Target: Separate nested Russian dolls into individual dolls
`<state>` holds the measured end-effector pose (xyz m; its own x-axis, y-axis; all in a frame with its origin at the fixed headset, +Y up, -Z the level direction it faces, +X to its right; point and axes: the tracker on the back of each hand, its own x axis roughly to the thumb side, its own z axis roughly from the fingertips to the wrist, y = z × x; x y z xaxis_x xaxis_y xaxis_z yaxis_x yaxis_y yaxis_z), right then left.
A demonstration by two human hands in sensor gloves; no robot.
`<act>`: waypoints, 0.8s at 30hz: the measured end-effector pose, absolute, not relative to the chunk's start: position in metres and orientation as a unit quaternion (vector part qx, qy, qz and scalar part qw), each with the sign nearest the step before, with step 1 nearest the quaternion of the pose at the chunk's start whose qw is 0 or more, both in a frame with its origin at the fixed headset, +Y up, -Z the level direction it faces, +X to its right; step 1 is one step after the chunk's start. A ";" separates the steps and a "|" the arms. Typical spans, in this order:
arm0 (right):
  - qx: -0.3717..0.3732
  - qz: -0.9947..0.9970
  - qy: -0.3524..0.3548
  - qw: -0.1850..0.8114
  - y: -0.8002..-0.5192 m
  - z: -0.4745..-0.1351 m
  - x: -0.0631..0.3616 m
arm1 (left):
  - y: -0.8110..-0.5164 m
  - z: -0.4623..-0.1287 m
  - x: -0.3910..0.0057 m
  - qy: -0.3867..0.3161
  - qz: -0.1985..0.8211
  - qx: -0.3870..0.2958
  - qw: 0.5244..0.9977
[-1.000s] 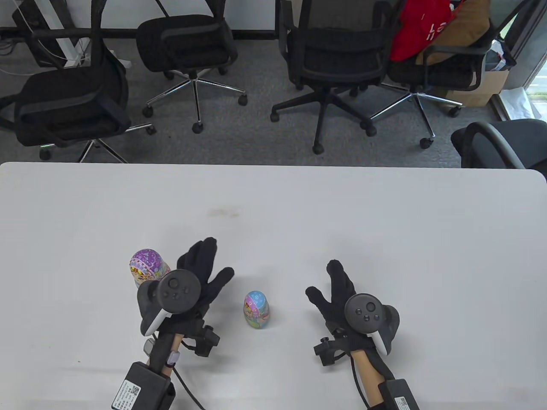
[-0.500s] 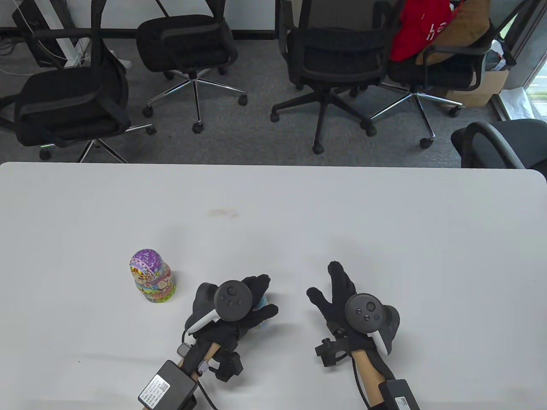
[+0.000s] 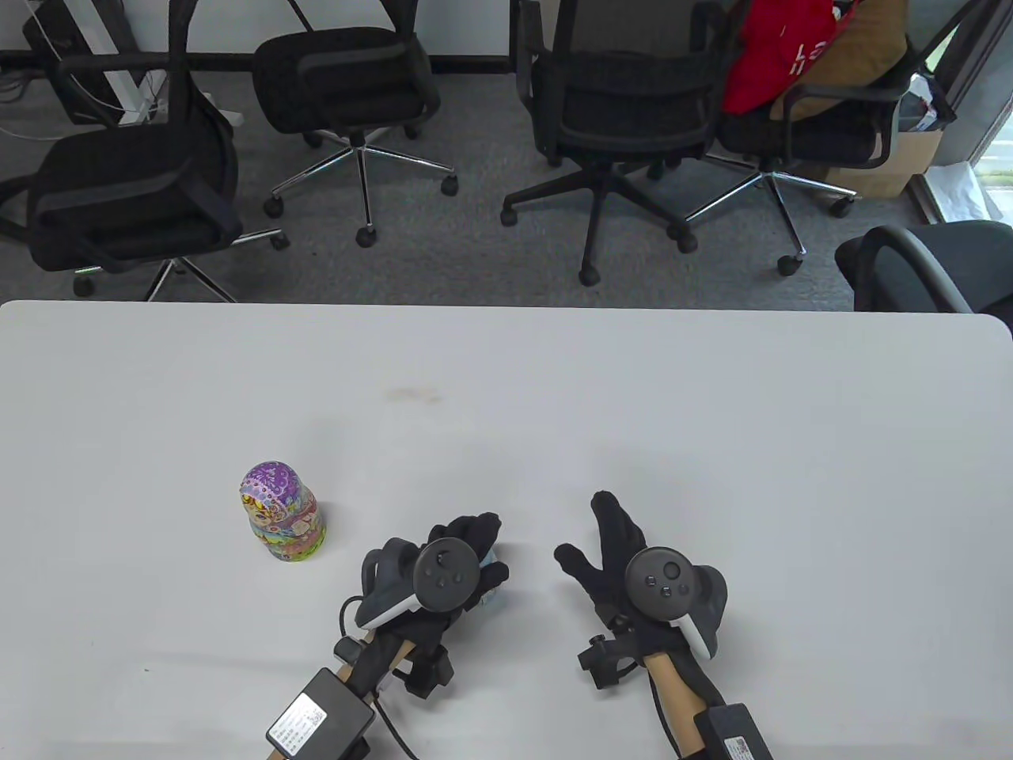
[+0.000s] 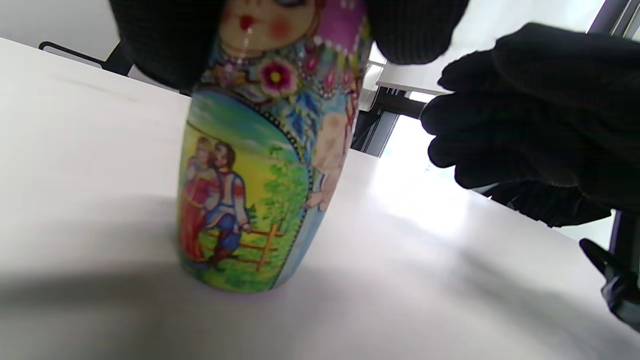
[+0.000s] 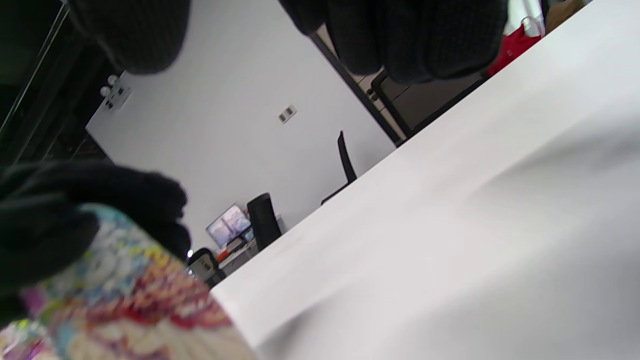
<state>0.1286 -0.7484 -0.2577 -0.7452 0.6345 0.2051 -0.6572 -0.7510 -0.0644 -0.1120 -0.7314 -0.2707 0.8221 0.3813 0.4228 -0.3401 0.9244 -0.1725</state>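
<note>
A small blue and yellow nested doll [image 4: 260,175] stands upright on the white table [image 3: 712,412]. My left hand [image 3: 484,556] grips it around the head from above. In the table view only a sliver of the doll [image 3: 494,598] shows under the glove. My right hand [image 3: 589,532] is open and empty just right of the doll, with its fingers spread; it also shows in the left wrist view [image 4: 540,110]. The right wrist view shows the doll [image 5: 125,310] blurred at the lower left under my left hand's fingers [image 5: 75,215]. A larger purple-topped doll [image 3: 281,514] stands upright to the left, untouched.
Several black office chairs [image 3: 617,103] stand beyond the table's far edge, one with a red bag [image 3: 772,55]. A faint stain [image 3: 411,393] marks the table's middle.
My left hand has moved right from beside the purple doll to the small doll and closed its fingers around it. My right hand has shifted slightly left toward the small doll.
</note>
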 end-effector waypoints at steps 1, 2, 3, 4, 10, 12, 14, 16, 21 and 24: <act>0.095 0.933 -0.060 0.341 -0.749 -0.257 0.126 | -0.729 -0.271 -0.113 -0.232 0.200 -0.044 0.951; 0.112 0.934 -0.051 0.334 -0.749 -0.257 0.121 | -0.726 -0.271 -0.115 -0.235 0.215 -0.040 0.947; 0.126 0.935 -0.041 0.329 -0.749 -0.256 0.117 | -0.723 -0.270 -0.116 -0.237 0.227 -0.035 0.944; 0.138 0.935 -0.032 0.324 -0.749 -0.256 0.113 | -0.720 -0.270 -0.117 -0.240 0.238 -0.030 0.941; 0.217 0.925 0.019 0.313 -0.750 -0.250 0.087 | -0.704 -0.264 -0.119 -0.264 0.311 -0.021 0.913; 0.224 0.923 0.012 0.314 -0.749 -0.248 0.083 | -0.701 -0.263 -0.118 -0.274 0.337 -0.029 0.900; 0.229 0.919 0.009 0.322 -0.749 -0.247 0.081 | -0.700 -0.262 -0.117 -0.281 0.363 -0.037 0.888; 0.233 0.908 0.008 0.349 -0.749 -0.245 0.078 | -0.699 -0.260 -0.114 -0.288 0.388 -0.043 0.874; 0.211 0.914 -0.027 0.345 -0.748 -0.242 0.077 | -0.704 -0.261 -0.114 -0.287 0.390 -0.049 0.873; 0.204 0.931 -0.063 0.297 -0.745 -0.238 0.072 | -0.706 -0.261 -0.112 -0.285 0.377 -0.047 0.880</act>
<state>0.0724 -0.7448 -0.2385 -0.7396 0.5275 0.4180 -0.5791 -0.8153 0.0043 -0.1118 -0.7064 -0.2608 0.5527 0.6905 0.4666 -0.6374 0.7110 -0.2971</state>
